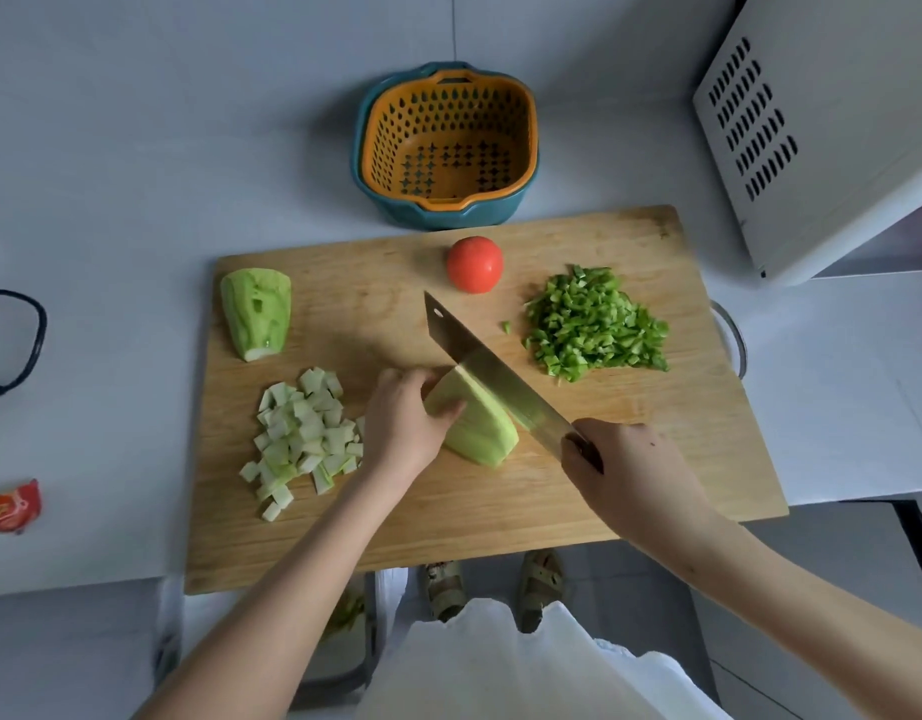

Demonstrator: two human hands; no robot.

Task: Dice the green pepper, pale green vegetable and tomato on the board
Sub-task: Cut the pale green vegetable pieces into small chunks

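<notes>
Behind board, orange colander in teal bowl; left hand grips vegetable, right hand grips knife.

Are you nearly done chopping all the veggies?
Halfway. The green pepper is diced, with some pale green cubes piled. The left hand steadies a pale green piece under the cleaver in the right hand. Another pale green chunk and the whole tomato wait.

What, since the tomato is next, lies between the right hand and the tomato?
Nothing visible: bare board runs from the right hand to the tomato, between the knife it grips and the diced green pepper.
</notes>
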